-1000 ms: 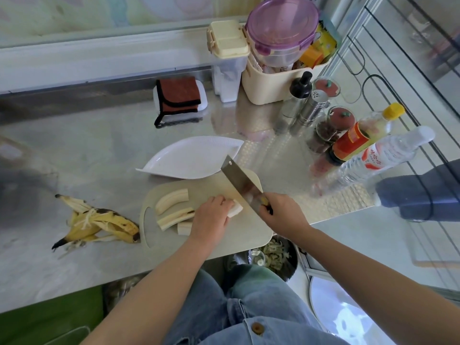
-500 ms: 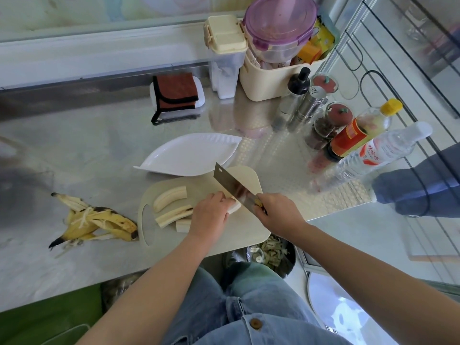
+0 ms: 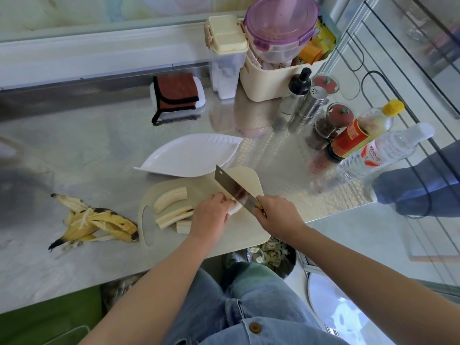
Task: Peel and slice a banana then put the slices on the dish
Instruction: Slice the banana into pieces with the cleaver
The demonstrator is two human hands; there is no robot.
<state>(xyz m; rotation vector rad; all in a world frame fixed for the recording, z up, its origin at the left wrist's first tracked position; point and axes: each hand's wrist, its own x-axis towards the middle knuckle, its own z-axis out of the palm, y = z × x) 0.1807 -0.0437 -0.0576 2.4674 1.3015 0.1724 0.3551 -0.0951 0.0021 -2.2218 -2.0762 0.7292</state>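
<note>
Okay, far left: banana peel [image 3: 92, 225] lies spent on the steel counter [image 3: 99, 150], so peeling is done. Next, cutting board [image 3: 245, 232] with 3 cut banana lengths [image 3: 170, 197] lying loose on its left half. Just behind the board's far edge, white leaf-shaped dish [image 3: 191, 155], no slices on it. Left hand [image 3: 210, 216] curls over a 4th banana piece [image 3: 236, 209], pinning it to the board. Cleaver [image 3: 231, 188] slants down, its edge at that piece's right end, close by the fingertips. Right hand [image 3: 278, 215] is clenched round the cleaver handle. Step: slicing, about midway; transfer not started. Next move likely calls for a straight push down with left fingers tucked clear of the blade. 2 bottles [image 3: 358, 133] far right, well apart.
</note>
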